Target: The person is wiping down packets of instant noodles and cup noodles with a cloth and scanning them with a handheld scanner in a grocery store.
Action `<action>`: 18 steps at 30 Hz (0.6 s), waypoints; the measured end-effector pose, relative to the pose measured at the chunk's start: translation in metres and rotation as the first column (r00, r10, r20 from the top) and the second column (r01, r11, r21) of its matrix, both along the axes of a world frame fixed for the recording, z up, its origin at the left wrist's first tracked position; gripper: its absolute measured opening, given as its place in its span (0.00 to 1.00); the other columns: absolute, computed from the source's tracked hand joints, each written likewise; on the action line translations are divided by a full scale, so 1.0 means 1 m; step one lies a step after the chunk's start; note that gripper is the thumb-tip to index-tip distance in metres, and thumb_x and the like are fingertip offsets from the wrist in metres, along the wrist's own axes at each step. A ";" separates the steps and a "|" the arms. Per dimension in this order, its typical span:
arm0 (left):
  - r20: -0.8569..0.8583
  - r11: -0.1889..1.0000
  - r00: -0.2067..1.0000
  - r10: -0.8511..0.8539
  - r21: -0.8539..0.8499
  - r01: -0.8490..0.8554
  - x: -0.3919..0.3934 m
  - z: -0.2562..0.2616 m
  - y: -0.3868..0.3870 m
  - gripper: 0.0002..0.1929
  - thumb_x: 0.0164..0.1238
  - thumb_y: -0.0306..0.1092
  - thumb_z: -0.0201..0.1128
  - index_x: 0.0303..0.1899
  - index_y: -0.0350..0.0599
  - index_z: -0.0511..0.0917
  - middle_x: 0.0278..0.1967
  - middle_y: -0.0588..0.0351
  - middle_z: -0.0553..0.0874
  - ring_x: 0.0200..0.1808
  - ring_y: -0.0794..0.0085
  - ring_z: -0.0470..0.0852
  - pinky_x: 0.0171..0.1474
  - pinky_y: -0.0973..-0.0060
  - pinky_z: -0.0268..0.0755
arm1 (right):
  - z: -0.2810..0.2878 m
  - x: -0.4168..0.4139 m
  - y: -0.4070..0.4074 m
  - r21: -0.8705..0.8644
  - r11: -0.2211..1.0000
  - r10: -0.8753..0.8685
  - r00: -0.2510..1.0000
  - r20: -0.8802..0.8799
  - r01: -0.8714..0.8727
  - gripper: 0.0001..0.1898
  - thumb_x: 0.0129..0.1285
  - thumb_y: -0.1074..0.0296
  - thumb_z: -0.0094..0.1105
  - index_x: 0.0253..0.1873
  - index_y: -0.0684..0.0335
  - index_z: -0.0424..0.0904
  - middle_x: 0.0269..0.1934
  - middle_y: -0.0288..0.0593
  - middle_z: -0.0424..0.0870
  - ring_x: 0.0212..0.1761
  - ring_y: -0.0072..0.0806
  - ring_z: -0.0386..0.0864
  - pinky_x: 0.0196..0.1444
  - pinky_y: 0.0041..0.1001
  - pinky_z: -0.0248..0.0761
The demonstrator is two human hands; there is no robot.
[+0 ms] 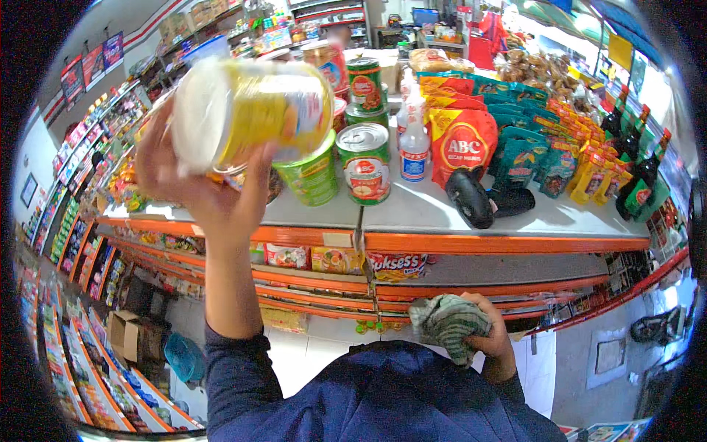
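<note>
Raised above the left part of the shelf top, my left hand (221,199) grips a yellow cup-shaped tub (265,110). The tub is tipped on its side with its white end to the left, and motion blurs it. A green cup (309,179) stands on the shelf just behind and below it. Beside that cup is a sardine can (364,166) with a ring-pull lid. Low in front of the lower shelves, my right hand (490,331) holds a bunched green-and-dark striped cloth (447,320).
On the white shelf top (409,215) stand clear bottles (414,149), red sauce pouches (463,145), teal pouches (519,157) and dark glass bottles (640,185). A black object (472,199) lies near the orange front edge (497,243). A cardboard box (122,334) sits on the left.
</note>
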State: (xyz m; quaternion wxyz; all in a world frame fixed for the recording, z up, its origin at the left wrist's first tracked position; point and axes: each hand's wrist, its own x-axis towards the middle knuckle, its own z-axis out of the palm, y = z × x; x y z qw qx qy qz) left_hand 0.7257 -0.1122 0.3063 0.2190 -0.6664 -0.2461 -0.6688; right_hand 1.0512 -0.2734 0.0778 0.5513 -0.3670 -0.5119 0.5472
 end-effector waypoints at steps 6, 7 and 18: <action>0.589 0.962 0.770 -0.245 0.049 0.268 0.000 -0.102 -0.067 0.53 0.51 0.48 0.73 0.68 0.49 0.38 0.63 0.45 0.59 0.63 0.55 0.66 0.64 0.57 0.63 | 0.047 -0.080 0.044 0.379 0.924 -0.002 0.993 -0.121 0.047 0.36 0.53 0.52 0.70 0.61 0.64 0.63 0.52 0.45 0.77 0.55 0.33 0.73 0.62 0.37 0.63; 0.704 0.898 0.669 -0.240 -0.100 0.428 -0.012 -0.149 -0.081 0.55 0.50 0.54 0.72 0.69 0.50 0.38 0.64 0.47 0.58 0.64 0.57 0.64 0.64 0.56 0.63 | 0.047 -0.097 0.054 0.461 0.884 -0.017 0.990 -0.138 0.079 0.32 0.55 0.53 0.69 0.59 0.63 0.64 0.47 0.45 0.78 0.53 0.32 0.74 0.60 0.38 0.64; 0.882 0.268 0.393 -0.260 -0.326 0.907 -0.011 -0.236 -0.141 0.59 0.41 0.50 0.78 0.69 0.41 0.45 0.63 0.47 0.65 0.66 0.62 0.66 0.68 0.65 0.56 | 0.070 -0.162 0.077 0.318 0.925 0.243 0.967 -0.072 -0.209 0.24 0.55 0.80 0.64 0.57 0.63 0.68 0.53 0.40 0.76 0.56 0.26 0.74 0.59 0.28 0.67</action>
